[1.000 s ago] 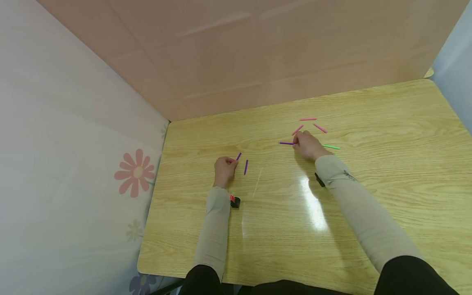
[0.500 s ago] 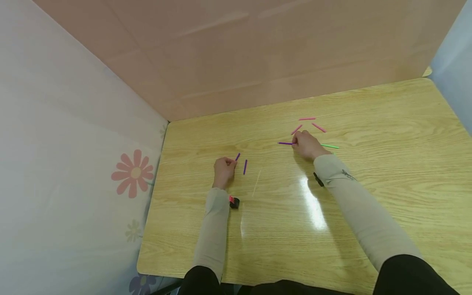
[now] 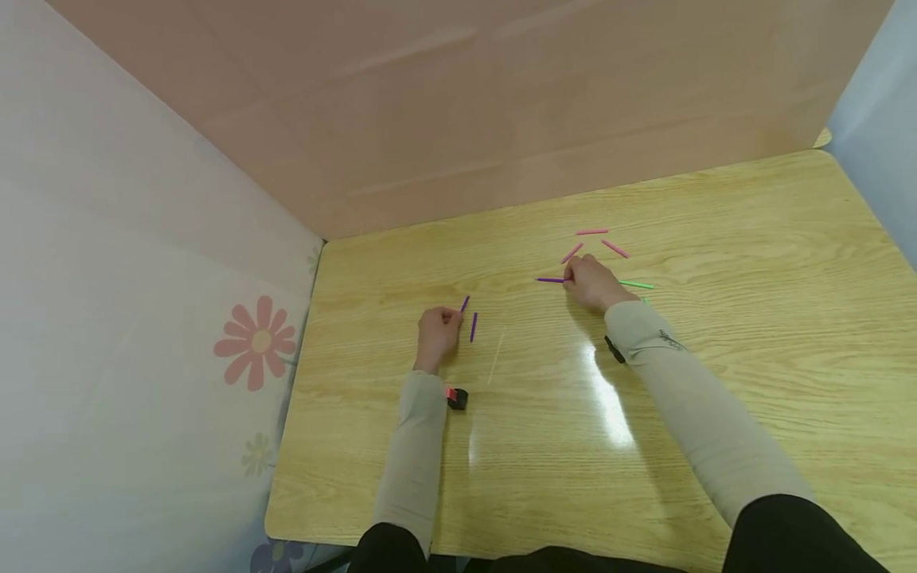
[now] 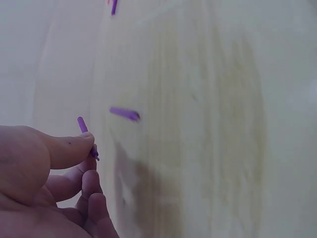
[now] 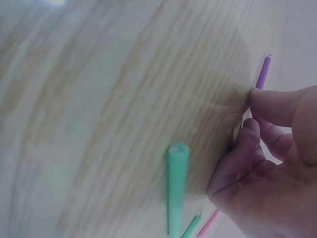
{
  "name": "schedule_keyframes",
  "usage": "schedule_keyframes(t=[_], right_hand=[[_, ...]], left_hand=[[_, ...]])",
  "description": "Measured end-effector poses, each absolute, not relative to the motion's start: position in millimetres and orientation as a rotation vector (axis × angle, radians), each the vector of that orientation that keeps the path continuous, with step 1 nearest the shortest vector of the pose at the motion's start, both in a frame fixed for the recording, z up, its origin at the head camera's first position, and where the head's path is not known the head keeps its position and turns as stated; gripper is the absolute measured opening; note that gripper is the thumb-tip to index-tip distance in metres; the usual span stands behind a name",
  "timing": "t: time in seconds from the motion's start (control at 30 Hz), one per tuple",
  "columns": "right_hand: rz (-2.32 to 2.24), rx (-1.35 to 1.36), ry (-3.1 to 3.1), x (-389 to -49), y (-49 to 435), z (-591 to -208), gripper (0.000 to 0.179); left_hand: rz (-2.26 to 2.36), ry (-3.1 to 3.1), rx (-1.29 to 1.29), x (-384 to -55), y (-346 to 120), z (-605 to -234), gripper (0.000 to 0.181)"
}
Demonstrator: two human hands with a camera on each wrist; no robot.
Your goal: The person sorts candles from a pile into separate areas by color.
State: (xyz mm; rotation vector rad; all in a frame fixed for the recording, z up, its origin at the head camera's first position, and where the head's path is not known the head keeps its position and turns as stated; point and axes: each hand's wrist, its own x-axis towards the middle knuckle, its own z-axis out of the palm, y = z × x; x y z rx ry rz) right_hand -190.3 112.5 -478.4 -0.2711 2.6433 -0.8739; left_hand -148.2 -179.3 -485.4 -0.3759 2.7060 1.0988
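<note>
Between thumb and fingertips, my left hand (image 3: 437,334) pinches a thin purple candle (image 4: 82,125) whose short wick shows in the left wrist view. A second purple candle (image 3: 474,327) lies loose on the wooden table just right of that hand. Farther right, my right hand (image 3: 593,284) pinches another purple candle (image 5: 264,72) low over the table, its free end pointing left. Three pink candles (image 3: 592,231) lie spread just beyond the right hand. Beside the right wrist lies a green candle (image 3: 637,284); a nearer green candle (image 5: 177,188) is mostly hidden by the sleeve in the head view.
The wooden table (image 3: 544,477) ends at a tan cloth wall (image 3: 501,103) behind and a white flowered curtain (image 3: 143,318) on the left. A small black and red camera (image 3: 457,398) sits at the left wrist. Light glares (image 3: 609,398) off the tabletop.
The head view has shifted slightly. Both hands stay in nearly the same places with their purple candles; the left one's candle sits a little closer to the loose purple candle.
</note>
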Motion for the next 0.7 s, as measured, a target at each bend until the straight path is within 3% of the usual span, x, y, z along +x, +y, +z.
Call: schedule_keyframes(t=[0.7], right_hand=[[-0.863, -0.275, 2.639, -187.8, 111.0, -476.9, 0.02]], left_hand=[[1.045, 2.791, -0.142, -142.3, -108.3, -481.2, 0.023]])
